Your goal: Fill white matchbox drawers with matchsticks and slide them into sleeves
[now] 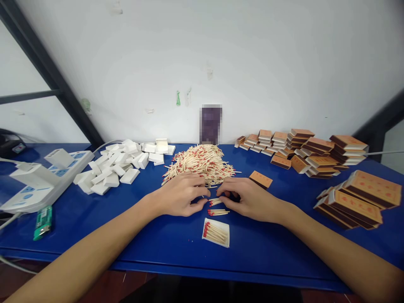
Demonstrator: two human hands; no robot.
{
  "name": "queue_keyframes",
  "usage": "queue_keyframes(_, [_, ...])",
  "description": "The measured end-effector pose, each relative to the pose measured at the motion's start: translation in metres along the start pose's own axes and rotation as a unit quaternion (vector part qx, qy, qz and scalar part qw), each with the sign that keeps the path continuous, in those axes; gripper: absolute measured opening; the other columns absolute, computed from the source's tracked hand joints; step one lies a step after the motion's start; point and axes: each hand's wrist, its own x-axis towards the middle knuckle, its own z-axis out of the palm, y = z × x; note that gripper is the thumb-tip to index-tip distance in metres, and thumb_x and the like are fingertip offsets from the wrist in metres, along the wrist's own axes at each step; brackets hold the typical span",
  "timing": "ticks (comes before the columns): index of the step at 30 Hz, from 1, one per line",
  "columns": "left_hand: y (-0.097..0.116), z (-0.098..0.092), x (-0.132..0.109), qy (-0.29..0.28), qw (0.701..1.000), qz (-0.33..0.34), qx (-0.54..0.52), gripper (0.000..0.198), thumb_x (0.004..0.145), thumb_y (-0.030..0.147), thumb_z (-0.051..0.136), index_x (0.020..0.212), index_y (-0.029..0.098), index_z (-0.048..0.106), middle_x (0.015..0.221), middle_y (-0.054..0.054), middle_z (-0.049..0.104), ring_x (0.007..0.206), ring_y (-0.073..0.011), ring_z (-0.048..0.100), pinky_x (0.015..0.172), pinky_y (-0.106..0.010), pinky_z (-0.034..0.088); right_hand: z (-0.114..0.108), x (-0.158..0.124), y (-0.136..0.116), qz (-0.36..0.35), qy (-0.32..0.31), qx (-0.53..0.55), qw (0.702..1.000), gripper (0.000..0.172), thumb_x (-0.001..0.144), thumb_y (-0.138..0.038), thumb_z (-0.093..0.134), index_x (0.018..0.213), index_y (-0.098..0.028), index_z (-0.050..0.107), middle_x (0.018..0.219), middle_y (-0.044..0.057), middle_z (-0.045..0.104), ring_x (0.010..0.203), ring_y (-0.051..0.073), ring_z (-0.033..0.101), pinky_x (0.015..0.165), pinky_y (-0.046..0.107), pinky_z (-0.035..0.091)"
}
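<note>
My left hand (186, 195) is curled at the near edge of a heaped pile of red-tipped matches (202, 162). Its thumb and index finger close in at the head end of a small row of matches (214, 202). From the other side, my right hand (244, 195) has its thumb and index finger at the same row, by the plain ends; its other fingers are tucked under. Just below lies a second small row of matches (218, 212). Nearer to me is a white matchbox tray (227, 240) with matches lying in it, heads to the left.
White empty trays (110, 168) are heaped on the left. Orange matchbox sleeves (318, 151) stand stacked on the right, with a single sleeve (261, 179) beside my right hand. A power strip (59, 179) and a green lighter (43, 222) lie far left on the blue table (151, 248).
</note>
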Motion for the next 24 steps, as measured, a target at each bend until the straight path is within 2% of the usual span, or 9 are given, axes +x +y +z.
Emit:
queue_keyframes(9, [-0.0036, 0.0012, -0.0020, -0.025, 1.000, 0.005, 0.000, 0.019, 0.095, 0.025, 0.052, 0.093, 0.019, 0.070, 0.082, -0.002, 0.060, 0.079, -0.0158, 0.056, 0.073, -0.029, 0.042, 0.0008, -0.0008, -0.0011, 0.004, -0.015, 0.003, 1.000, 0.012, 0.090, -0.020, 0.053, 0.088, -0.019, 0.065, 0.082, 0.002, 0.063, 0.072, 0.015, 0.055, 0.063, 0.026, 0.040])
queue_keyframes(24, [-0.0022, 0.0071, -0.0006, -0.010, 1.000, 0.009, -0.002, 0.022, 0.097, 0.025, 0.048, 0.093, 0.018, 0.068, 0.081, -0.003, 0.060, 0.077, -0.0153, 0.056, 0.073, -0.028, 0.042, 0.0005, 0.0001, -0.0030, 0.006, -0.016, 0.001, 1.000, 0.011, 0.090, -0.020, 0.054, 0.086, -0.019, 0.064, 0.080, 0.002, 0.060, 0.072, 0.014, 0.054, 0.063, 0.026, 0.040])
